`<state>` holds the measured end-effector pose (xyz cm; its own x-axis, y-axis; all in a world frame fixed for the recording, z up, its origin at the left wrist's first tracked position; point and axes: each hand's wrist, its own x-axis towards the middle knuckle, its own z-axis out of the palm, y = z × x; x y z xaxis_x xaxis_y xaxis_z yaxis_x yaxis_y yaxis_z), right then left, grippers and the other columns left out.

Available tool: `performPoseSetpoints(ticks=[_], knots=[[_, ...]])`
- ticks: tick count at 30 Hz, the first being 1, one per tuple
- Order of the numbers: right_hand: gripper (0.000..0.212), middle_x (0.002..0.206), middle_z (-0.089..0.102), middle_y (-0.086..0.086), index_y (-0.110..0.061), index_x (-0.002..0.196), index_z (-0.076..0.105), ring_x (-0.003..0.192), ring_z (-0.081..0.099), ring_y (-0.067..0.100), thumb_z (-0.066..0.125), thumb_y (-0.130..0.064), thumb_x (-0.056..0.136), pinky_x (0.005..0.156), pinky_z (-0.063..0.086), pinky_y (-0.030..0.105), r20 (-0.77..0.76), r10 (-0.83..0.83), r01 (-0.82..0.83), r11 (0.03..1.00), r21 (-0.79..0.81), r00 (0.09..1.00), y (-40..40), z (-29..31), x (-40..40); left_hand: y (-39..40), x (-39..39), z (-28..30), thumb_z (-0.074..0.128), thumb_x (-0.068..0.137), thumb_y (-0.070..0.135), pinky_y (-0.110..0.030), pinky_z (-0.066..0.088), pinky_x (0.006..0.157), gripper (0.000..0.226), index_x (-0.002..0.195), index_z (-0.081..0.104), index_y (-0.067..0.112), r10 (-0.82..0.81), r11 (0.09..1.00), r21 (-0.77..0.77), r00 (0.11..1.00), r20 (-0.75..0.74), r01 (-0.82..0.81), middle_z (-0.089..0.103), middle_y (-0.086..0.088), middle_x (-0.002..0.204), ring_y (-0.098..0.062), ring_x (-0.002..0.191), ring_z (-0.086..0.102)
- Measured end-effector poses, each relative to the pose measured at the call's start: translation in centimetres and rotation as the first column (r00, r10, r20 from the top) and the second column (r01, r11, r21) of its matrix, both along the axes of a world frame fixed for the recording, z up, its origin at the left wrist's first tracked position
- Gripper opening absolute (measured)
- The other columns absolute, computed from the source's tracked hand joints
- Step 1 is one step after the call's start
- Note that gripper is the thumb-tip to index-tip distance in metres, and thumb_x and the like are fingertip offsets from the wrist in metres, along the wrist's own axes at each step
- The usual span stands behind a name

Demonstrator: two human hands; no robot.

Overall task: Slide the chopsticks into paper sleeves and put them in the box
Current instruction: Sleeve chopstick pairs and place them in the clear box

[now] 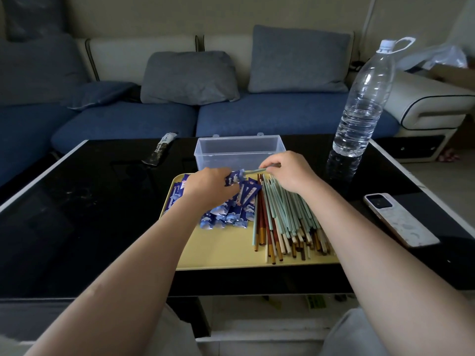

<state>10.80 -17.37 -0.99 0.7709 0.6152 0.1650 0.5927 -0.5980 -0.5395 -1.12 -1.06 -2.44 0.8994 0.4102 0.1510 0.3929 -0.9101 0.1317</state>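
Note:
Over the far end of a yellow tray [226,249], my left hand [209,187] grips a blue patterned paper sleeve [235,178]. My right hand [289,173] pinches pale green chopsticks [255,171] whose tips reach the sleeve's open end. A heap of blue sleeves [226,217] lies on the tray's left half. Several pale green, red and brown chopsticks [285,222] lie piled on its right half. Just behind the tray stands a clear plastic box [237,150], open, with nothing visible inside.
The tray rests on a glossy black table [77,214]. A large water bottle [365,98] stands at the right rear, a phone [401,219] lies right of the tray, and a dark wrapper [160,149] lies at the left rear. A blue sofa with cushions sits behind.

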Motion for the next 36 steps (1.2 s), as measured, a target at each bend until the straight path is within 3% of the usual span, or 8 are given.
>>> performPoseSetpoints(ticks=[4, 10, 14, 16, 18, 22, 28, 36], knots=[[0.018, 0.117, 0.063, 0.003, -0.019, 0.111, 0.07, 0.105, 0.061, 0.019, 0.07, -0.021, 0.093, 0.079, 0.044, 0.025, 0.051, 0.031, -0.036, 0.994, 0.106, 0.998, 0.5, 0.4, -1.1, -1.5, 0.1, 0.7, 0.033, 0.1, 0.058, -0.036, 0.058, 0.068, 0.038, 0.1, 0.05, 0.024, -0.084, 0.996, -0.008, 0.996, 0.033, 0.084, 0.065, -0.001, 0.088, -0.021, 0.077, 0.064], [0.053, 0.141, 0.055, 0.002, -0.028, 0.121, 0.062, 0.134, 0.048, 0.018, 0.047, 0.011, 0.089, 0.096, 0.045, 0.029, -0.068, 0.171, -0.159, 0.975, 0.153, 0.983, 1.4, 1.2, -2.7, -2.5, 0.3, 0.6, 0.032, 0.107, 0.039, -0.036, 0.056, 0.063, 0.033, 0.131, 0.039, 0.017, -0.178, 0.978, 0.113, 0.984, 0.022, 0.174, 0.064, -0.006, 0.101, -0.024, 0.078, 0.065], [0.052, 0.146, 0.044, 0.004, -0.021, 0.136, 0.052, 0.128, 0.047, 0.016, 0.048, 0.007, 0.092, 0.092, 0.038, 0.019, -0.123, 0.061, -0.022, 0.954, 0.3, 0.991, 0.7, 2.1, -2.1, -2.1, 0.5, 0.4, 0.04, 0.105, 0.039, -0.041, 0.058, 0.069, 0.026, 0.111, 0.052, 0.017, -0.069, 0.988, -0.13, 0.988, 0.141, 0.087, 0.066, -0.006, 0.094, -0.026, 0.079, 0.064], [0.034, 0.131, 0.055, 0.007, -0.014, 0.125, 0.058, 0.102, 0.054, 0.014, 0.051, 0.0, 0.095, 0.076, 0.041, 0.02, -0.018, -0.135, 0.135, 0.968, 0.209, 0.991, -0.3, 1.6, -0.8, -2.0, 0.5, 0.5, 0.049, 0.101, 0.038, -0.038, 0.055, 0.069, 0.025, 0.1, 0.06, 0.016, -0.007, 0.953, -0.298, 0.987, 0.163, 0.056, 0.066, -0.006, 0.087, -0.025, 0.078, 0.064], [0.016, 0.104, 0.065, 0.007, -0.01, 0.11, 0.062, 0.083, 0.06, 0.016, 0.055, -0.007, 0.095, 0.063, 0.044, 0.025, 0.029, -0.263, 0.264, 0.963, -0.051, 0.964, -1.4, 0.6, 0.1, -1.9, 0.4, 0.8, 0.058, 0.097, 0.038, -0.031, 0.051, 0.065, 0.027, 0.093, 0.066, 0.012, 0.071, 0.877, -0.479, 0.983, 0.168, 0.019, 0.068, -0.009, 0.087, -0.022, 0.077, 0.065], [0.022, 0.083, 0.059, 0.005, -0.008, 0.113, 0.062, 0.084, 0.067, 0.023, 0.058, -0.021, 0.096, 0.071, 0.054, 0.032, -0.023, -0.311, 0.263, 0.84, -0.475, 0.95, -2.2, -1.2, -0.3, -1.6, -0.1, 1.5, 0.064, 0.093, 0.043, -0.021, 0.047, 0.057, 0.026, 0.089, 0.065, 0.018, 0.216, 0.63, -0.774, 0.972, 0.093, -0.066, 0.069, -0.001, 0.083, -0.01, 0.07, 0.066], [0.025, 0.082, 0.056, 0.007, -0.005, 0.119, 0.061, 0.089, 0.068, 0.027, 0.055, -0.016, 0.097, 0.078, 0.056, 0.034, 0.001, -0.318, 0.276, 0.82, -0.501, 0.948, -1.6, -2.2, -0.2, -1.4, -0.3, 0.9, 0.068, 0.088, 0.047, -0.03, 0.056, 0.077, 0.039, 0.108, 0.062, 0.014, 0.277, 0.47, -0.879, 0.958, 0.069, -0.073, 0.072, -0.002, 0.093, -0.016, 0.083, 0.069], [0.018, 0.079, 0.053, 0.006, -0.006, 0.109, 0.062, 0.084, 0.066, 0.025, 0.057, -0.018, 0.097, 0.076, 0.057, 0.033, -0.016, -0.304, 0.261, 0.843, -0.471, 0.953, -0.3, -2.6, -0.1, -1.6, -0.2, 0.7, 0.067, 0.089, 0.046, -0.041, 0.055, 0.095, 0.042, 0.115, 0.061, 0.013, 0.244, 0.48, -0.873, 0.969, 0.04, -0.085, 0.071, -0.005, 0.102, -0.022, 0.097, 0.07]])
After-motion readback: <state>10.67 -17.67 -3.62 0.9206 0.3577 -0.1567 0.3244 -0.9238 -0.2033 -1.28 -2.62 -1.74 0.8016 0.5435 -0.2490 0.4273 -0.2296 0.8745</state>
